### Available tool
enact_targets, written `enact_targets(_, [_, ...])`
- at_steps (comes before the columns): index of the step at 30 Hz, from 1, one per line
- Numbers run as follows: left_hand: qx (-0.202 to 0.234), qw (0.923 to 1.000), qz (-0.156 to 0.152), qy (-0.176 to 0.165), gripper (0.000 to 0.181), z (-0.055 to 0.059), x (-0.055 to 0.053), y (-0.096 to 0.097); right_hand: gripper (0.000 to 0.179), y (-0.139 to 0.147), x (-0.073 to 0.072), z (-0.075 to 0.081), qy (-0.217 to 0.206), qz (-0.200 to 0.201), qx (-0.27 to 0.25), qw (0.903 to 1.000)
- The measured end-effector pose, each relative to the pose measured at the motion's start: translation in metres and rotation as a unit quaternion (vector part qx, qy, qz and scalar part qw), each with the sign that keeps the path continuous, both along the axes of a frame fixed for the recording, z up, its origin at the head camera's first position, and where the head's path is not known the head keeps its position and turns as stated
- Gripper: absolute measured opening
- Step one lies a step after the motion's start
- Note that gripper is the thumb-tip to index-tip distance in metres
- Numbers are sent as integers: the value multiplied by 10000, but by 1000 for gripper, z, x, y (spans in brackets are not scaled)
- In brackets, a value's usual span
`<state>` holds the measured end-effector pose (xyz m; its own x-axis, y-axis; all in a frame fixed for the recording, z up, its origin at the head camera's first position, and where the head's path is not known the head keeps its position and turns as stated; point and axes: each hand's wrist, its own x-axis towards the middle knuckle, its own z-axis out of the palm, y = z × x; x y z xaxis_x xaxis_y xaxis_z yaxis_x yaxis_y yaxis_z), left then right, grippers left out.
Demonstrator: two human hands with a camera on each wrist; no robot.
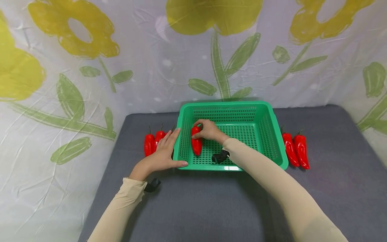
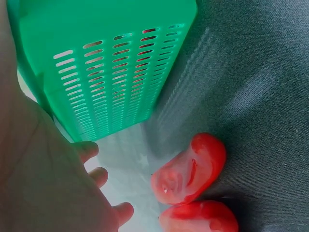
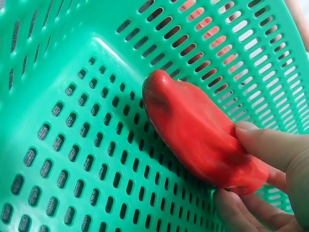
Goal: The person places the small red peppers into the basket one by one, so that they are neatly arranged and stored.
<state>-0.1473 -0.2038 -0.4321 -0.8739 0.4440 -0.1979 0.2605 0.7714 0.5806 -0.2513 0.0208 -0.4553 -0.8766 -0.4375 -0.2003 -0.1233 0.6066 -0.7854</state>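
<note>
A red chili pepper [image 1: 197, 144] is inside the green plastic basket [image 1: 229, 167], near its left wall. My right hand [image 1: 208, 130] pinches the pepper's upper end between thumb and fingers, as the right wrist view of the pepper [image 3: 193, 130] also shows. My left hand [image 1: 163, 154] rests along the basket's left rim, fingers straight and thumb at the front corner. Just left of that hand lie more red peppers [image 1: 149, 144], partly hidden by its fingers. In the left wrist view, two of these peppers [image 2: 190, 169] lie outside the slotted basket wall [image 2: 111, 72].
Two red peppers [image 1: 296, 151] lie side by side on the grey cloth surface [image 1: 205, 205], right of the basket. Behind the table hangs a white curtain [image 1: 145, 67] with yellow flowers and green leaves.
</note>
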Motion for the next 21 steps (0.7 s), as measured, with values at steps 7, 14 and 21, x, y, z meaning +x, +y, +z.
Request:
enact_targets(7, [-16, 10000, -31, 20, 122, -1, -2, 0, 53, -2, 0, 1, -44, -21, -31, 10000])
enact_targets(14, [4, 10000, -35, 51, 121, -1, -2, 0, 54, -4, -3, -3, 26, -33, 62, 10000])
enact_targets(21, [14, 10000, 2, 26, 122, -1, -1, 0, 57, -4, -4, -4, 122, 69, 192, 9997])
